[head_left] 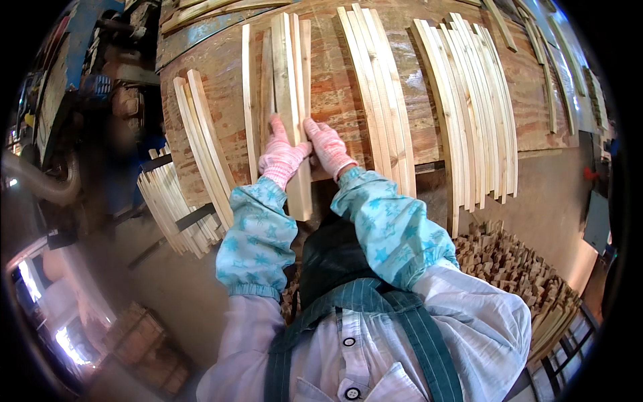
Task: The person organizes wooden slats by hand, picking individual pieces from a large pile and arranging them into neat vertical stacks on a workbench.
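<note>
Two gloved hands (284, 159), two patterned sleeves (256, 234), over ten wooden strips (299, 194), two dark-rimmed buttons (352, 394)

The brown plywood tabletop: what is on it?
Groups of long, pale wooden strips lie on the tabletop, with the pink-gloved left hand and right hand at one group. The surface beneath strips is hidden.

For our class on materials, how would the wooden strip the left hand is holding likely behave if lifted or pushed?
The wooden strip is probably stiff, looking like solid sawn timber. Its flat faces and square edges suggest it would slide rather than roll. Being long and slim, it would likely tip if held near one end.
</note>
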The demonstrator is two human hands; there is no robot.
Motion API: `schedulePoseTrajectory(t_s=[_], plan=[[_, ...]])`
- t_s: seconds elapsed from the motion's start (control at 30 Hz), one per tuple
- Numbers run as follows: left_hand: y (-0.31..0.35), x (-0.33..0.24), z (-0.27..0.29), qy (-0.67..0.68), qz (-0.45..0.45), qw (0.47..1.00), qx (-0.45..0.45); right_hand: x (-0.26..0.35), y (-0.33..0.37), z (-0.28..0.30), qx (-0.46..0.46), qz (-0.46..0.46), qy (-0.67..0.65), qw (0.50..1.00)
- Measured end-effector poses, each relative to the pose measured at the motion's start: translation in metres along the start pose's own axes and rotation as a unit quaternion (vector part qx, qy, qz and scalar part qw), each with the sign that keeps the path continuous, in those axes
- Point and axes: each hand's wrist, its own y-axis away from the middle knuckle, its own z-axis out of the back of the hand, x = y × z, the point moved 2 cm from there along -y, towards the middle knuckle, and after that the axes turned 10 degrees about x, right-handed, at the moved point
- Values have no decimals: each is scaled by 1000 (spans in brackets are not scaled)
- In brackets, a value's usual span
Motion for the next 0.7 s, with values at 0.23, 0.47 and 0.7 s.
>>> schedulePoseTrajectory(t_s=[0.23,0.47,0.7], plan=[[14,-42,-35,-111,52,990,-70,-5,0,25,8,63,213,975],[-1,52,-25,19,-212,943,-254,30,7,18,0,-101,-6,995],[4,59,3,-73,84,980,-164,56,2,8,-104,-157,170,967]])
